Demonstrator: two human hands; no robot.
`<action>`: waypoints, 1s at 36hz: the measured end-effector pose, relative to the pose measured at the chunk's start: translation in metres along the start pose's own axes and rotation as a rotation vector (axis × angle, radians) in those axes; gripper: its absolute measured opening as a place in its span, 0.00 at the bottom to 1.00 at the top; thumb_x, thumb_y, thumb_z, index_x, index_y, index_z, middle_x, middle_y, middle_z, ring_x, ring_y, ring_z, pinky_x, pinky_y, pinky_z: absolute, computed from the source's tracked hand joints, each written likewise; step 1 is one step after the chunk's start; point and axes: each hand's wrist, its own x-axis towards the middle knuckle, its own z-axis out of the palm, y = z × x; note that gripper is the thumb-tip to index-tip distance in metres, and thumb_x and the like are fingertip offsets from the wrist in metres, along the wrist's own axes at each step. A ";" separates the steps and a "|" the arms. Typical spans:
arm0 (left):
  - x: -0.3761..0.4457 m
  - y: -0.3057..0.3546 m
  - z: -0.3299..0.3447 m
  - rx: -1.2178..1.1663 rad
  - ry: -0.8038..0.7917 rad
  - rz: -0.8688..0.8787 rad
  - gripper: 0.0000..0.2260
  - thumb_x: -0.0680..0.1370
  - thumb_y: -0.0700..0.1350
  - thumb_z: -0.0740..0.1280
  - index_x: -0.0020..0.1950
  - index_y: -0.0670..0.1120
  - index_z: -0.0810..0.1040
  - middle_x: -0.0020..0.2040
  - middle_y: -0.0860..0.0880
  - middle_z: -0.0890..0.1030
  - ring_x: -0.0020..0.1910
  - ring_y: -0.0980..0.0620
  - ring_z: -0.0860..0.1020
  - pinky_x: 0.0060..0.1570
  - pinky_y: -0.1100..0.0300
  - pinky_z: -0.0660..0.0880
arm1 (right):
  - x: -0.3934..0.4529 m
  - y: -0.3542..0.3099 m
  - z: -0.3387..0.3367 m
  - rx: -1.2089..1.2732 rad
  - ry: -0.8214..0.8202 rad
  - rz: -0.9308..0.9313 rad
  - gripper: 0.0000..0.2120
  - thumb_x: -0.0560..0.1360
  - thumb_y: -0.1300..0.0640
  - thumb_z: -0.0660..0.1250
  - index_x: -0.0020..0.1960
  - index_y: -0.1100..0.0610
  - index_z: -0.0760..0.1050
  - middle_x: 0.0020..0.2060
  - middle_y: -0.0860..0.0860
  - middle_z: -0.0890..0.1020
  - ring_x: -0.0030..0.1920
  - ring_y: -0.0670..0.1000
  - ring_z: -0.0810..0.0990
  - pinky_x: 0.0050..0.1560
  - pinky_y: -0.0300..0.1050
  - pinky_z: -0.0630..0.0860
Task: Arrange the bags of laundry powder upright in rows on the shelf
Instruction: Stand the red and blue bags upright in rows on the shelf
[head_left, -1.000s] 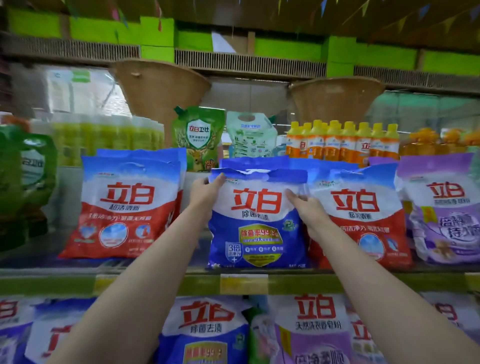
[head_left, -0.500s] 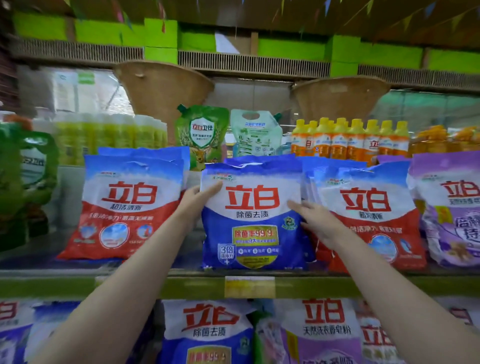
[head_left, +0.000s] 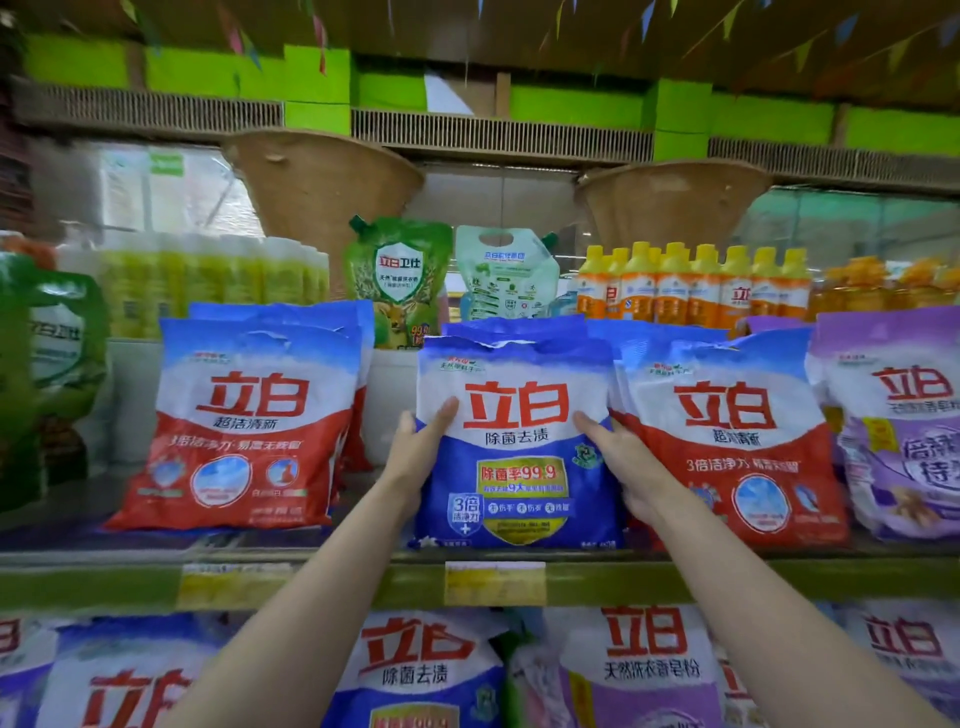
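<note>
Blue plastic powder bag (head_left: 517, 441) stands upright at the green shelf edge (head_left: 675, 579), left hand (head_left: 418, 449) and right hand (head_left: 621, 470) gripping its sides. Risk: releasing unevenly may topple the soft bag forward.

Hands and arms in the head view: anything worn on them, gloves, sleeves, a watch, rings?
Nothing worn that shows. The left hand and right hand are bare, with no gloves, and no rings visible on the fingers in view. Both forearms are bare down to the frame's bottom edge: no sleeves, watch or bracelet.
</note>
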 end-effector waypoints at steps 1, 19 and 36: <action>-0.001 -0.002 -0.001 -0.003 -0.008 -0.034 0.21 0.75 0.53 0.69 0.62 0.42 0.71 0.52 0.42 0.83 0.47 0.42 0.83 0.40 0.51 0.81 | -0.001 0.005 0.001 0.021 0.002 0.015 0.13 0.77 0.50 0.65 0.59 0.53 0.75 0.50 0.54 0.84 0.50 0.55 0.83 0.50 0.51 0.80; 0.016 0.024 -0.005 -0.134 -0.082 0.136 0.11 0.76 0.40 0.67 0.58 0.42 0.73 0.50 0.41 0.83 0.44 0.43 0.83 0.45 0.44 0.81 | 0.007 0.008 0.013 0.219 0.142 -0.201 0.05 0.78 0.59 0.64 0.53 0.54 0.72 0.47 0.55 0.83 0.45 0.53 0.83 0.36 0.43 0.81; 0.024 0.018 -0.007 -0.032 -0.181 0.101 0.17 0.76 0.50 0.67 0.62 0.45 0.74 0.50 0.45 0.85 0.46 0.46 0.84 0.44 0.51 0.82 | 0.017 0.000 0.005 0.022 0.085 -0.097 0.16 0.77 0.50 0.64 0.62 0.55 0.71 0.52 0.53 0.83 0.47 0.50 0.83 0.39 0.42 0.79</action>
